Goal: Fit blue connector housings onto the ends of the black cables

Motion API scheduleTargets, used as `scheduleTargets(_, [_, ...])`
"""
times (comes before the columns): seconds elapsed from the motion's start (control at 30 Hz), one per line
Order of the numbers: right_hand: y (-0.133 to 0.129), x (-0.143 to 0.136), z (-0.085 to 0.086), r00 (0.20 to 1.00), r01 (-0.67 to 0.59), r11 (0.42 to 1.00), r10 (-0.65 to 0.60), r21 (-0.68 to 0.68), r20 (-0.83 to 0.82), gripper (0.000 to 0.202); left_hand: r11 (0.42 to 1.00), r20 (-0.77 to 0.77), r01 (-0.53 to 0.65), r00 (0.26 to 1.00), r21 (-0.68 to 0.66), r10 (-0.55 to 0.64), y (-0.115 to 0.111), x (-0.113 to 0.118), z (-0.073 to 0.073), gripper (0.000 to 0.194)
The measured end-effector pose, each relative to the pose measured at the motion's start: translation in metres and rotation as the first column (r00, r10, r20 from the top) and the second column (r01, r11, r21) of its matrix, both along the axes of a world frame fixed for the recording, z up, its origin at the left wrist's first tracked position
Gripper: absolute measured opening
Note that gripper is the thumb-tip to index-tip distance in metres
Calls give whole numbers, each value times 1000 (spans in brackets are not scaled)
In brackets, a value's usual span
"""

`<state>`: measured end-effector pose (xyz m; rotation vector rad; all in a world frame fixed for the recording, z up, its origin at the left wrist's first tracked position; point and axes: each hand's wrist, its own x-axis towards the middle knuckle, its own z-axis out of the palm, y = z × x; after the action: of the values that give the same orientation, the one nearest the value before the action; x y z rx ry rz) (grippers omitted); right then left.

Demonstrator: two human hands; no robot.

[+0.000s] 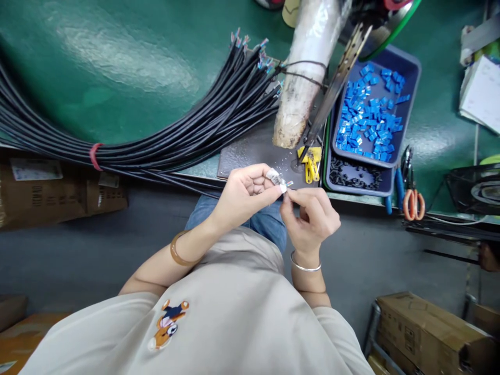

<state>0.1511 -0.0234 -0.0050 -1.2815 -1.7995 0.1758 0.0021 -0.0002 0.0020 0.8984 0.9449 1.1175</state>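
— What lies on the far left?

— A bundle of black cables (164,130), bound by a red tie (95,155), fans across the green table (117,62). Its long axis rises from lower left to upper right, with the stripped, coloured ends pointing up and right, toward a wrapped column (308,73).

— And the hands?

— Together, just in front of the table edge. The left hand (244,195) is closed around one cable end (278,180), whose tip pokes out rightward. The right hand (312,219) pinches at that tip with thumb and forefinger; what it grips there is too small to make out.

— Further right?

— A yellow fixture (310,161) on a grey plate, then a blue tray (410,67) of small blue connectors (369,122), stacked over a second tray holding black parts (353,174). Orange-handled scissors (413,204) lie beside them.
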Motion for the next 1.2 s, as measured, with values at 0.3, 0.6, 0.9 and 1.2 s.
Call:
scheduleTargets(0.3, [3,13,8,997,71,982,-76,-173,-21,16,999,-1,37,999,-23,-37,6,3,2,9])
scheduleTargets(0.6, [3,8,3,995,41,989,-53,-141,-88,17,1000,12,16,1000,7,-17,7,4,-2,8])
scheduleTargets(0.9, [11,13,13,996,-42,981,26,-187,-84,6,995,-36,41,999,86,-38,6,7,-4,6])
scheduleTargets(1.2, [12,22,12,983,-113,896,36,-429,-183,13,856,-403,44,894,516,197,-5,15,-20,1])
